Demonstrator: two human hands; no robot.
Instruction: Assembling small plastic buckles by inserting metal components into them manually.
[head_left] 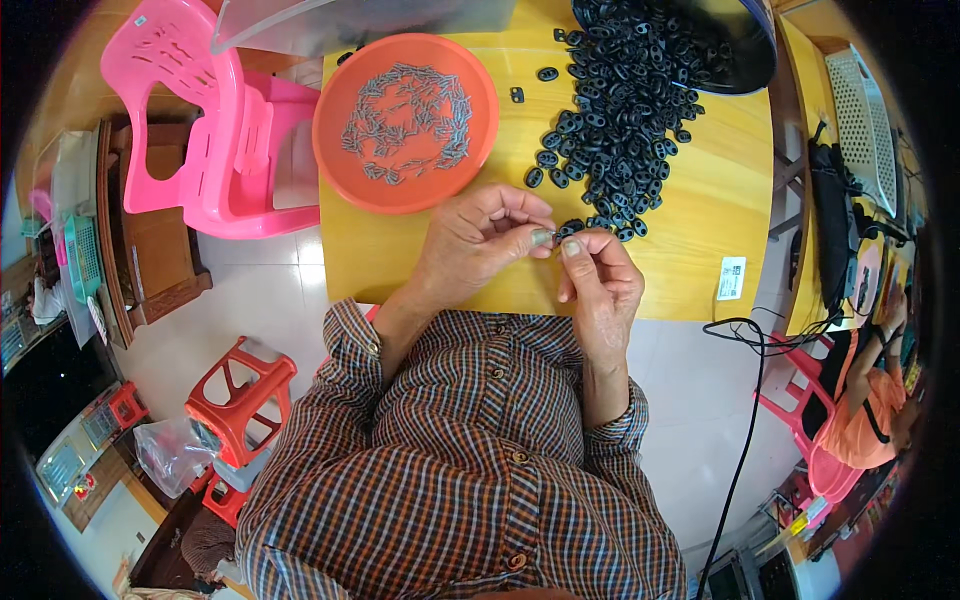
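Note:
My left hand [485,243] and my right hand [603,285] meet above the near edge of the yellow table [450,285]. Thumb and fingertips are pinched together on each hand, almost touching the other. Whatever lies between them is too small and hidden to name. Right behind my fingertips starts a heap of small black oval parts [620,130], each with two holes. Left of the heap, an orange round basin [330,150] holds many small grey metal pins [410,120], spread in a rough ring.
A dark tub [750,50] lies at the far right with black parts spilling out. A clear plastic bin [360,25] stands at the back. Pink chair [190,120] and red stools [240,400] are on the left. A black cable [752,420] hangs right; another person [865,420] sits beyond.

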